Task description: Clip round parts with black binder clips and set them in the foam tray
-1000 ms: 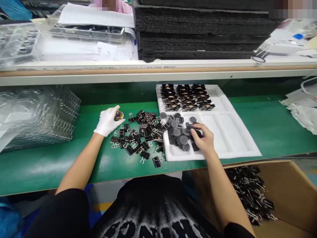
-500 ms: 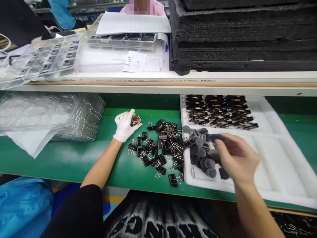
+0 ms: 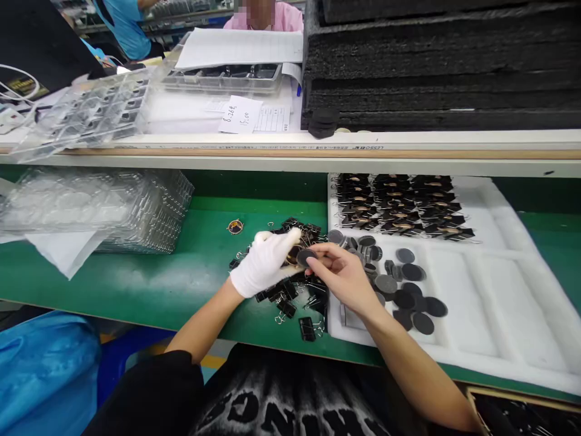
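Observation:
My left hand (image 3: pixel 267 261), in a white glove, is closed around a gold-rimmed watch head (image 3: pixel 292 255), mostly hidden by the fingers. Against it my right hand (image 3: pixel 341 274), bare, pinches a round black disc (image 3: pixel 305 258). Both hands meet above a heap of black binder clips (image 3: pixel 285 293) with silver wire handles. Another watch head (image 3: pixel 235 227), gold-rimmed with a dark dial, lies on the green table behind my left hand. Many loose dark discs (image 3: pixel 385 283) are scattered in the white foam tray (image 3: pixel 481 290) beside my right hand.
Rows of binder clips (image 3: pixel 399 206) with gold-coloured pieces between them fill the tray's back part. Clear plastic trays (image 3: pixel 145 212) are stacked at left. Across the back runs a shelf edge (image 3: pixel 272 145), bearing black foam sheets (image 3: pixel 436 72) and papers. A person in pink (image 3: pixel 290 19) is beyond.
My left hand has moved right with a watch head, leaving another on the table. My right hand has come left from the disc pile, bringing a black disc to the watch head.

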Available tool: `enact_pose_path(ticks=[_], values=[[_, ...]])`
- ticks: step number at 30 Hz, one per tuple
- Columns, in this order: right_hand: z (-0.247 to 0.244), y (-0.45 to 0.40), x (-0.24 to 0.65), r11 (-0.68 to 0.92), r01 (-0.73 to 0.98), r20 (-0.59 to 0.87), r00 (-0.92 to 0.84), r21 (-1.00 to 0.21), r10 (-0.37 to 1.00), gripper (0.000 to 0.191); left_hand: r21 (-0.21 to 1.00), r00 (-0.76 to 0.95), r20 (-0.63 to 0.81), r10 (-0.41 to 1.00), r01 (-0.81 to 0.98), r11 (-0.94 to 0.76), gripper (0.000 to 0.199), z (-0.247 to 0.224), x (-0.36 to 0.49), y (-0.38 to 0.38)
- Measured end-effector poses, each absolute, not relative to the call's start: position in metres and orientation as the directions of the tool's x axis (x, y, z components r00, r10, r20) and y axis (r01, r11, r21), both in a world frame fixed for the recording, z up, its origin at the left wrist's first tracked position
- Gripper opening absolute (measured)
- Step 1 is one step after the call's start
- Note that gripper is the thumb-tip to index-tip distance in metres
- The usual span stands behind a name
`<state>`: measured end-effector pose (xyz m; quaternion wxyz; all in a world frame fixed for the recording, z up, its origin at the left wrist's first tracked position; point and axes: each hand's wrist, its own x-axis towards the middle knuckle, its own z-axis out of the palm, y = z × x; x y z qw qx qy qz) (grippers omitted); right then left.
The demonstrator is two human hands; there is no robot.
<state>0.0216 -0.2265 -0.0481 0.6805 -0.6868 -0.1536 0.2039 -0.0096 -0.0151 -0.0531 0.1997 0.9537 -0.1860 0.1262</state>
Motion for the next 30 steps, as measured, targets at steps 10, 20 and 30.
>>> enact_pose_path(ticks=[10, 20, 30], values=[[-0.066, -0.233, 0.022, -0.160, -0.062, -0.144, 0.807, -0.985, 0.573, 0.033, 0.391, 0.839, 0.445, -0.313, -0.496, -0.775, 0.052, -0.072, -0.022, -0.030], [-0.066, -0.234, 0.018, -0.072, -0.093, -0.117, 0.790, -0.993, 0.602, 0.023, 0.589, 0.878, 0.413, -0.242, -0.459, -0.665, 0.049, -0.068, -0.032, -0.017], [-0.064, -0.234, 0.021, -0.004, -0.138, -0.106, 0.740, -0.990, 0.665, 0.020, 0.558, 0.941, 0.339, 0.018, -0.186, -0.809, 0.032, -0.046, -0.008, 0.004]])
